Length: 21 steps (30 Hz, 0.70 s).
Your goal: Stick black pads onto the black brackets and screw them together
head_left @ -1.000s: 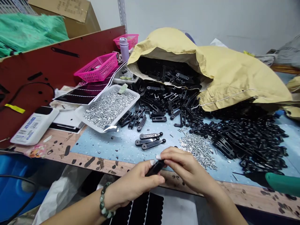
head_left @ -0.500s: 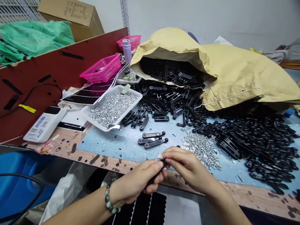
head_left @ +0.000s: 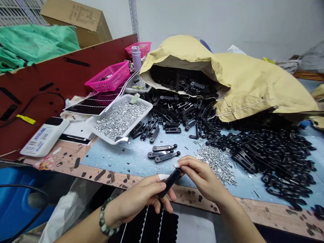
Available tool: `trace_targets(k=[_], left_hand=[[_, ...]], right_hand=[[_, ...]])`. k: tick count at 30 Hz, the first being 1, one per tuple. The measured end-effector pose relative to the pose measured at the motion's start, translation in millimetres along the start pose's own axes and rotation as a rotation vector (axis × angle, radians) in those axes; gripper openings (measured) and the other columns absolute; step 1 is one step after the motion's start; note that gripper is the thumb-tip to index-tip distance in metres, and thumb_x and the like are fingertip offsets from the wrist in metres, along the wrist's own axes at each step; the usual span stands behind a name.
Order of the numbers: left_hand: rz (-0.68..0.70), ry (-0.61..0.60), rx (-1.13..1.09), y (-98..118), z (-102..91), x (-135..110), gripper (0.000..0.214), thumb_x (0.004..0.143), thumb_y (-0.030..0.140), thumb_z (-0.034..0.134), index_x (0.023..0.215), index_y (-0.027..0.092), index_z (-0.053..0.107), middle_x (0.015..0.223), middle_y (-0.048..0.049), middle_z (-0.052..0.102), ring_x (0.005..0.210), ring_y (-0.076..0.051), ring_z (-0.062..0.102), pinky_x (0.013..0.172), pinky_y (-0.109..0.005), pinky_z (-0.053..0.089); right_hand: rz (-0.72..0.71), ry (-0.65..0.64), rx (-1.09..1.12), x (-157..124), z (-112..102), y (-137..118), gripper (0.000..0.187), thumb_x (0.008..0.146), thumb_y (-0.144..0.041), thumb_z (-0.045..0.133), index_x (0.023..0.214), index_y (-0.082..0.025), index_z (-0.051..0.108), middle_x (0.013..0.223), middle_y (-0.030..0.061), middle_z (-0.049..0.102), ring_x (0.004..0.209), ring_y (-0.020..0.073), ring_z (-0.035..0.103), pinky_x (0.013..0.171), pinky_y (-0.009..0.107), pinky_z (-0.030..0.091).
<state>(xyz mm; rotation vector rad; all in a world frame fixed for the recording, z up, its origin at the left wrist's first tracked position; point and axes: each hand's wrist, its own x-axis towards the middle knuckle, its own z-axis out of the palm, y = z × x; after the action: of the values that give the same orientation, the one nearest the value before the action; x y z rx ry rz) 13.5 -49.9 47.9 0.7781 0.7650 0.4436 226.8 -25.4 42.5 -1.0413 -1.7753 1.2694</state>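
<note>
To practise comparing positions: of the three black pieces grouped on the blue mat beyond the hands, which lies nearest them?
The front piece, closest to the right hand; the middle piece and the lattice-faced rear piece lie farther back.

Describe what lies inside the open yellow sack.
Inside the yellow sack's mouth, black parts lie heaped, one with a patterned face. Deeper contents cannot be seen: shadow and the sack's own wall cover them.

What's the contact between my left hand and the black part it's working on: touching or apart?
Touching. The head view shows the left hand with its thumb tip against the black part, no gap visible.
</note>
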Motion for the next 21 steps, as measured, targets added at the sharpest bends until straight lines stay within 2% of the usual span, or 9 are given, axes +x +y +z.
trace_targets(k=[3,6,9,11,13,18,21], left_hand=[[-0.019,-0.002,-0.006,-3,2.6,1,0.028,0.087,0.04,0.055,0.093,0.012,0.054,0.087,-0.005,0.058,0.066,-0.012,0.061,0.053,-0.02,0.036],[0.03,0.053,-0.075,-10,5.5,3,0.031,0.086,0.045,0.057,0.095,0.016,0.052,0.081,0.0017,0.05,0.055,-0.005,0.048,0.051,-0.019,0.033],[0.101,0.106,-0.104,-22,6.8,6,0.035,0.087,0.05,0.055,0.095,0.017,0.05,0.077,0.0033,0.046,0.055,-0.005,0.04,0.052,-0.019,0.03],[0.14,0.129,-0.077,-30,7.2,7,0.036,0.089,0.052,0.052,0.097,0.018,0.05,0.072,0.0039,0.043,0.057,-0.006,0.039,0.054,-0.02,0.03],[0.174,0.143,-0.053,-36,8.2,7,0.037,0.09,0.054,0.05,0.103,0.019,0.049,0.07,0.0046,0.04,0.059,-0.007,0.037,0.055,-0.02,0.03],[0.178,0.154,0.005,-41,12.0,4,0.05,0.087,0.058,0.052,0.12,0.022,0.044,0.068,0.0065,0.03,0.055,-0.007,0.025,0.049,-0.02,0.024],[0.16,0.185,0.072,-42,12.3,2,0.052,0.089,0.056,0.051,0.127,0.023,0.038,0.066,0.007,0.028,0.054,-0.008,0.024,0.049,-0.019,0.024]], right_hand=[[0.013,0.022,-0.029,0,4,1,0.02,0.095,-0.026,0.044,0.098,-0.023,0.063,0.093,0.0038,0.06,0.082,0.0148,0.059,0.074,0.029,0.05],[0.087,0.187,0.053,-4,17,2,0.025,0.095,-0.032,0.045,0.117,-0.029,0.054,0.112,0.0046,0.058,0.1,0.0179,0.057,0.086,0.034,0.049],[0.178,0.247,0.3,-9,40,0,0.051,0.089,-0.034,0.056,0.135,-0.034,0.034,0.129,0.0056,0.052,0.115,0.0206,0.052,0.095,0.038,0.046],[0.213,0.255,0.418,-10,55,-3,0.071,0.082,-0.031,0.064,0.14,-0.033,0.024,0.13,0.0073,0.051,0.116,0.0221,0.053,0.096,0.04,0.047],[0.219,0.297,0.49,-9,65,-7,0.078,0.078,-0.027,0.066,0.141,-0.03,0.019,0.126,0.0087,0.053,0.112,0.0222,0.056,0.094,0.04,0.048],[0.199,0.322,0.61,-10,71,-13,0.067,0.08,-0.024,0.063,0.137,-0.028,0.027,0.12,0.0084,0.056,0.106,0.0203,0.06,0.093,0.04,0.049],[0.183,0.321,0.644,-13,71,-13,0.061,0.081,-0.023,0.063,0.133,-0.03,0.033,0.121,0.0077,0.057,0.107,0.0206,0.06,0.092,0.039,0.049]])
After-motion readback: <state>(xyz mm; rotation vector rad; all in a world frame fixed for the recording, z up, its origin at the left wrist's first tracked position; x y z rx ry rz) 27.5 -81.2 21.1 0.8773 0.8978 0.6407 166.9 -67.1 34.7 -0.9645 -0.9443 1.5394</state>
